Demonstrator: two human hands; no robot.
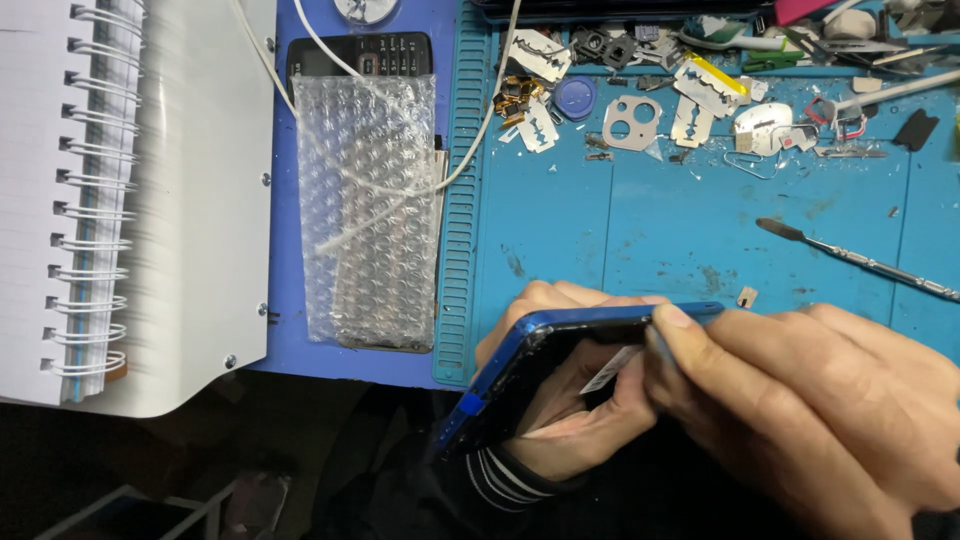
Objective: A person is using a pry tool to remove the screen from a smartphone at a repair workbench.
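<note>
A blue phone frame [520, 350] with a dark inner face is held tilted on its edge near the front of the blue work mat [600, 220]. My left hand [570, 400] grips it from behind and below, fingers curling over the top edge. My right hand [800, 400] comes in from the right, its thumb and fingertips pressed against the frame's upper right corner. Whether it pinches a thin tool there is unclear. A small white label shows inside the frame.
A metal spudger [860, 260] lies on the mat at right. Razor blades, a camera bezel [630, 122], a blue cap [574, 97] and small parts crowd the back edge. A bubble-wrap pouch [372, 210] covers a calculator, with a white cable. A spiral notebook [90, 190] sits left.
</note>
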